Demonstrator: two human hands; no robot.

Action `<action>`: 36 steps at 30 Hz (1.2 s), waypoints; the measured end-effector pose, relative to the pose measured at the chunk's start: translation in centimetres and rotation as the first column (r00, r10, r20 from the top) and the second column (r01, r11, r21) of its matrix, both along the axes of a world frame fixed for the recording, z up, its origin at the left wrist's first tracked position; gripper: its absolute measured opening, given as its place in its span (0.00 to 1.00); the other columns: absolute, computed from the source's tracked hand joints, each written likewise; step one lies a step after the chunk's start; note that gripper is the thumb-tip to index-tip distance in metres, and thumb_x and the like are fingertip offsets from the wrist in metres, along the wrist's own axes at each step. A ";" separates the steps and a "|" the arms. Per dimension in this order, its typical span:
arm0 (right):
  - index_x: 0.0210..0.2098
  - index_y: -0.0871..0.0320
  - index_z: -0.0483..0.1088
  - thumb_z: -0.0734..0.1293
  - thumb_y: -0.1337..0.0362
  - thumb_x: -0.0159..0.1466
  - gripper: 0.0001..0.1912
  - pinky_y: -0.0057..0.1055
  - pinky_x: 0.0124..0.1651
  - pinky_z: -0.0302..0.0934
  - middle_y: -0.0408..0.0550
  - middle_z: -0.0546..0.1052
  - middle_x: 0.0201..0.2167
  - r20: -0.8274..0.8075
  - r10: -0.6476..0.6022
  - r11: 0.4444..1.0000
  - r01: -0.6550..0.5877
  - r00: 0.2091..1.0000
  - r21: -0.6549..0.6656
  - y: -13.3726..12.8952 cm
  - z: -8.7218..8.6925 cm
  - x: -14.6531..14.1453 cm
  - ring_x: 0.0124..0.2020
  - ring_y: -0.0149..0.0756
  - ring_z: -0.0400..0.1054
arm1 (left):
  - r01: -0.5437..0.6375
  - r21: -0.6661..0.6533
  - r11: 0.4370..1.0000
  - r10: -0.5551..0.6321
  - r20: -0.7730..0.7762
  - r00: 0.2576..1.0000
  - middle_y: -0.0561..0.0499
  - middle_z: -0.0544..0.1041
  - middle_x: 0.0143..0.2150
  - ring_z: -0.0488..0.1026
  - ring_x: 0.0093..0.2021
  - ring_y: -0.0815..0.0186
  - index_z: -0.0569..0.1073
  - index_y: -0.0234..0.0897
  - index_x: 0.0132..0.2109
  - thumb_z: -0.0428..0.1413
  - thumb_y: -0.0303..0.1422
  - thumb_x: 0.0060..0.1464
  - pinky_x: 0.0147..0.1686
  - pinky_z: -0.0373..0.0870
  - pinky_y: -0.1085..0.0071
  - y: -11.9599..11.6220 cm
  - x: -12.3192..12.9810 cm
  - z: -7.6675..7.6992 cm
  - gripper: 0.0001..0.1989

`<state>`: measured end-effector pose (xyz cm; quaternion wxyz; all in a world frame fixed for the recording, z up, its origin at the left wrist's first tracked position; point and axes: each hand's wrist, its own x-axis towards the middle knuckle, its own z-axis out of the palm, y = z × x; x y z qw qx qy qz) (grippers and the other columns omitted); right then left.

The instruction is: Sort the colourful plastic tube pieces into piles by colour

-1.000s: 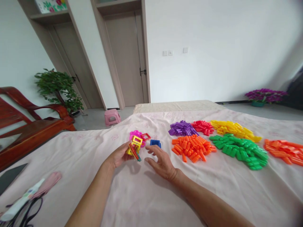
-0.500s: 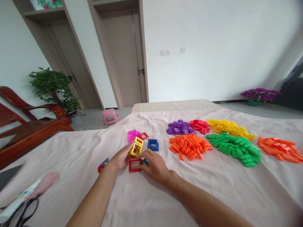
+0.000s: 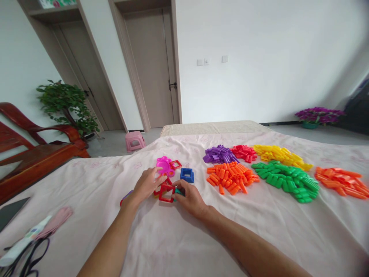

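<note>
My left hand (image 3: 146, 184) is closed, thumb and fingers on red tile pieces (image 3: 158, 189) with a bit of yellow showing under them; their full shape is partly hidden. Pinched in my right hand (image 3: 191, 199) is a red square magnetic tile (image 3: 167, 193), tilted up against those pieces. A teal-green piece (image 3: 179, 191) shows between that thumb and forefinger, mostly covered. Just beyond the hands lie a pink flower-shaped piece (image 3: 163, 166) and another red frame tile (image 3: 175, 164). Blue square tiles (image 3: 187, 175) sit beyond my right hand.
Piles of purple (image 3: 220, 154), red (image 3: 243, 153), yellow (image 3: 279, 154), orange (image 3: 233, 177) and green (image 3: 288, 182) plastic pieces cover the right side; more orange pieces (image 3: 341, 181) lie farther right. A purple-and-red piece (image 3: 125, 198) is by my left forearm. Glasses (image 3: 31, 257) rest front left.
The yellow tile stack in my left hand has gone down and is now mostly hidden by red pieces. My right hand has raised and tilted the red square slightly, the green piece moving along.
</note>
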<state>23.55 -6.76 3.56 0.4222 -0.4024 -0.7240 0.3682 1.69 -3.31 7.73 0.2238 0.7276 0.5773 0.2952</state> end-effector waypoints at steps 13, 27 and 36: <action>0.50 0.56 0.73 0.70 0.66 0.59 0.18 0.33 0.39 0.64 0.43 0.74 0.33 -0.132 -0.058 0.997 0.052 0.990 -0.051 1.2 -1.2 0.5 0.34 0.34 0.68 | 0.071 -0.189 0.979 0.001 0.357 0.934 0.55 0.67 0.25 0.60 0.25 0.70 0.69 0.35 0.31 0.53 0.55 0.55 0.26 0.55 0.73 -0.6 -0.9 1.9 0.25; 0.65 0.55 0.61 0.76 0.56 0.58 0.39 0.47 0.56 0.63 0.56 0.74 0.57 0.329 -0.141 0.840 -0.063 0.934 0.538 0.6 1.1 1.4 0.54 0.49 0.68 | 0.229 -0.380 0.896 -0.030 0.463 0.886 0.52 0.72 0.25 0.63 0.24 0.70 0.75 0.32 0.34 0.62 0.57 0.47 0.25 0.53 0.73 -1.6 3.6 0.9 0.28; 0.62 0.55 0.64 0.75 0.60 0.57 0.35 0.43 0.54 0.65 0.54 0.77 0.52 0.326 -0.378 0.892 0.247 0.866 0.380 6.3 3.4 4.9 0.51 0.47 0.71 | 0.037 -0.269 0.962 0.084 0.425 0.901 0.44 0.78 0.33 0.71 0.29 0.64 0.77 0.31 0.39 0.59 0.56 0.50 0.30 0.63 0.69 0.7 -0.8 -0.8 0.28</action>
